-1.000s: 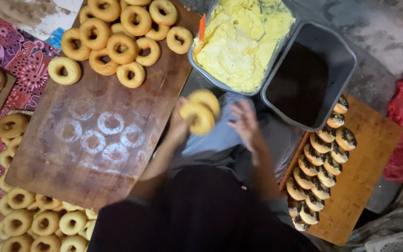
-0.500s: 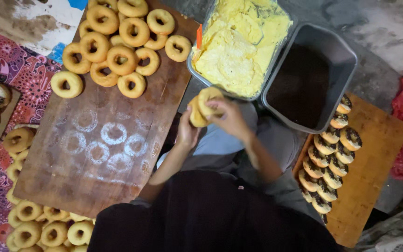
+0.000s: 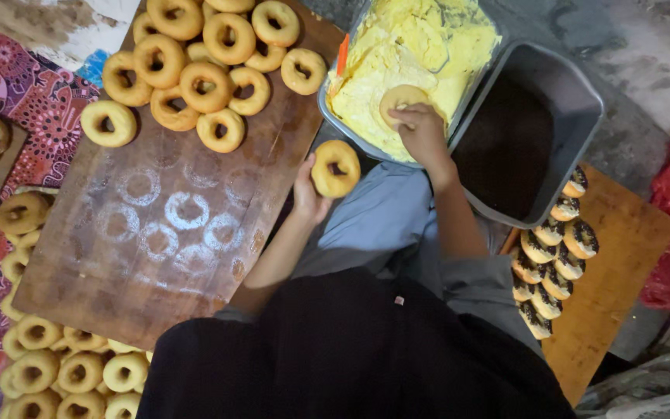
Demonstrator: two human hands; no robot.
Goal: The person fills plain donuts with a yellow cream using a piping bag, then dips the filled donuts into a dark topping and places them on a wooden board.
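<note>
Wooden board (image 3: 157,233) beside you: your right hand (image 3: 422,132) pinches one doughnut (image 3: 402,101) into yellow cream (image 3: 397,54), your left hand (image 3: 309,190) grips another doughnut (image 3: 336,167); lift cleanly next.

board (image 3: 157,233) left | cream tray (image 3: 428,46) ahead | topped doughnuts (image 3: 552,264) right

Two trays (image 3: 583,101), two boards (image 3: 79,264), many doughnuts (image 3: 219,35).

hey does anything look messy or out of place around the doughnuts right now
Nothing is spilled or damaged. The wooden board shows pale ring marks where doughnuts sat, and the plain doughnuts are piled loosely rather than in rows.
</note>
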